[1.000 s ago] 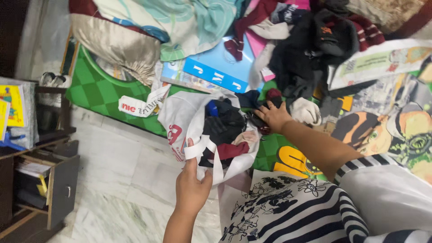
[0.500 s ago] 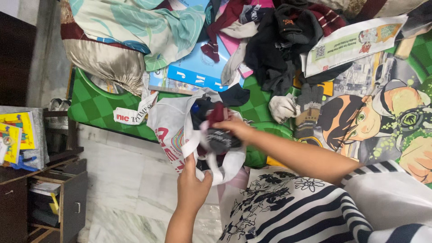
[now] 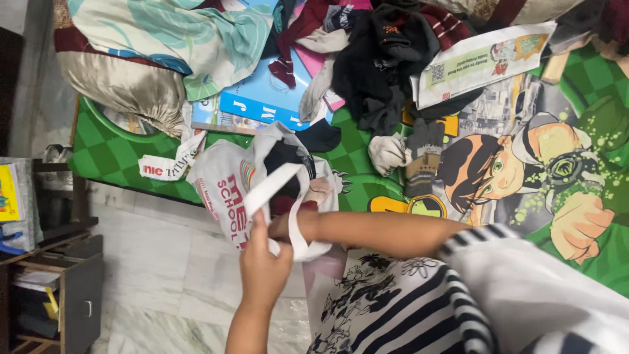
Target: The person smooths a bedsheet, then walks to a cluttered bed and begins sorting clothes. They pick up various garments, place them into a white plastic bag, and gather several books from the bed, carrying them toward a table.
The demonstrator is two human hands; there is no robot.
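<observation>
While the left hand (image 3: pixel 262 262) grips the handle of the bag (image 3: pixel 226 183) at the bed (image 3: pixel 98 154) edge and the right hand (image 3: pixel 288 223), grasp unseen, reaches inside, clothes could spill floorward if that handle slips.

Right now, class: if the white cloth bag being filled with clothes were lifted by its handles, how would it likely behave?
The white cloth bag would probably sag and fold, since its sides already crumple. It seems light for its bulk: only soft clothes show inside. The left hand grips a limp handle strap, so it would likely swing rather than stand upright.
</observation>
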